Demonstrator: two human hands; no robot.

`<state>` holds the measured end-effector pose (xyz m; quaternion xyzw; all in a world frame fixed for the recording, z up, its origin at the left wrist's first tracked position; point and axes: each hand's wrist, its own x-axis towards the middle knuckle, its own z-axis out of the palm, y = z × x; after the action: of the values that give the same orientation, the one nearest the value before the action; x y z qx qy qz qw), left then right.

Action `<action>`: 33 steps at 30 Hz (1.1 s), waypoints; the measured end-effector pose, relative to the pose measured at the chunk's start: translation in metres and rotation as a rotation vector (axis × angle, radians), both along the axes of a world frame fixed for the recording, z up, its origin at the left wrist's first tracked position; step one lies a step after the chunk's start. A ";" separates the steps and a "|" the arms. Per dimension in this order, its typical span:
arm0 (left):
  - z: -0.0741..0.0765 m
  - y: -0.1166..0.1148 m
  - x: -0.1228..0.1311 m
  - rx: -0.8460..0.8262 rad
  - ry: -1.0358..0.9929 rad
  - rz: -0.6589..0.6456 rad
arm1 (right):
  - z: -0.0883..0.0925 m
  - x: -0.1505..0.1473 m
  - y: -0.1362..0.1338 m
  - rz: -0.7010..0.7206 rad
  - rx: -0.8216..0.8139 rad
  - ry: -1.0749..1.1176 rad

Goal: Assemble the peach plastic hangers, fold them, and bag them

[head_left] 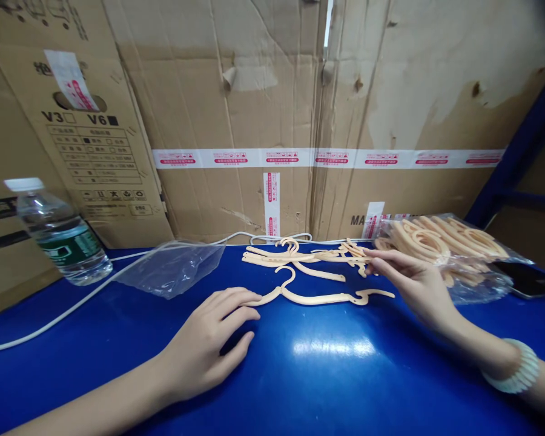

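A beige plastic clothes hanger (318, 298) lies on the blue table, hook pointing away from me, with a small hooked piece (367, 297) at its right end. My left hand (218, 336) rests over its left arm, fingers stretched out and thumb apart. Behind it lie several more folding hangers (277, 257), partly overlapping. My right hand (413, 284) pinches at a little pile of small beige hanger pieces (349, 249); its fingertips are closed on one of them. How much of that piece sits inside the fingers is hidden.
Clear bags of beige hangers (436, 242) lie at the right beside a dark phone (527, 280). An empty clear plastic bag (177, 266), a white cable (91, 300) and a water bottle (63, 236) are on the left. Cardboard (236, 200) walls the back.
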<state>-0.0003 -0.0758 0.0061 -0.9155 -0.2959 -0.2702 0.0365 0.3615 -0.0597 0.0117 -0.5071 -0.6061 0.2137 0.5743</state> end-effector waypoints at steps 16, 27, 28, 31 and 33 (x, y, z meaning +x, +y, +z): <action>0.006 0.002 0.001 0.150 -0.232 0.187 | 0.021 -0.021 -0.024 0.228 0.160 -0.002; -0.002 0.011 -0.006 0.087 -0.127 0.146 | 0.020 -0.024 -0.032 0.293 0.257 -0.142; -0.003 0.011 -0.007 0.055 -0.143 0.113 | 0.019 -0.024 -0.031 0.305 0.253 -0.157; -0.002 0.009 -0.005 -0.064 -0.229 0.081 | 0.020 -0.023 -0.030 0.403 0.205 -0.249; -0.001 0.007 -0.004 -0.138 -0.272 0.100 | 0.023 -0.019 -0.027 0.462 0.167 -0.300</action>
<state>-0.0043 -0.0684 0.0048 -0.8548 -0.3612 -0.3688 -0.0534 0.3425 -0.0870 0.0347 -0.3325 -0.7992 0.2108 0.4542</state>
